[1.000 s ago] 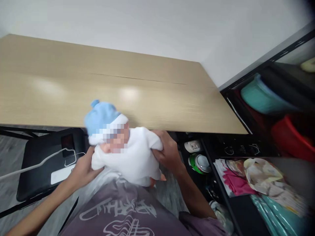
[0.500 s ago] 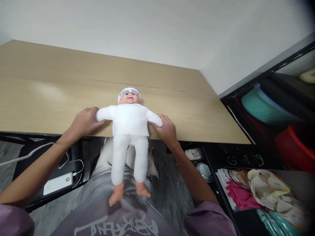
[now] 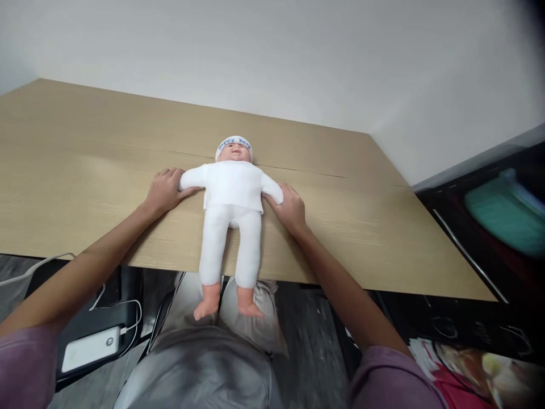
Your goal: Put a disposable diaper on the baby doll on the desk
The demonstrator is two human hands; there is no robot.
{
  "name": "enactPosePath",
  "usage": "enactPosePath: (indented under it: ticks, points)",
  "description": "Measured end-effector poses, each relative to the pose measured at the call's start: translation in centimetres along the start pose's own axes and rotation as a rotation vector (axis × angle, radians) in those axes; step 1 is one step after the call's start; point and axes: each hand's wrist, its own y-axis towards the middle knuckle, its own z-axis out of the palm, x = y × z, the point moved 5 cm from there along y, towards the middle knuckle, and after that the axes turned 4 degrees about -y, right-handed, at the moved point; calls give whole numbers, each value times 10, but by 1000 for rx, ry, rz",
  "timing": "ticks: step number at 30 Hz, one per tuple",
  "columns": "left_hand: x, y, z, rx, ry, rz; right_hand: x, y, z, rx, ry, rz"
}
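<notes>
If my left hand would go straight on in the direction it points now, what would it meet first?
The doll's arm, which the left hand holds; past that, perhaps the cap, though depth is unclear.

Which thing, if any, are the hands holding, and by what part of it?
A doll, by the ends of its outstretched arms: the left hand holds one, the right hand the other.

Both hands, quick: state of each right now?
Left hand: closed, holding the doll by one arm.
Right hand: closed, holding the other arm.
</notes>
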Motion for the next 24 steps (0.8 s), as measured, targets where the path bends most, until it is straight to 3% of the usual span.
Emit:
enactPosePath:
  ticks: [7,15,19,24]
  points:
    - [27,70,25,-51,-52,18,-17,70,32,-52,-9,-32]
    - [47,141,46,-106,-20,-85,-34,139,59,-136,-42,-13]
    - [53,155,52,-110,-19,-112,-53,155,68,-165,-107,30]
    - [54,155,52,-109,-22,-108,-65,156,74,-135,-150,52]
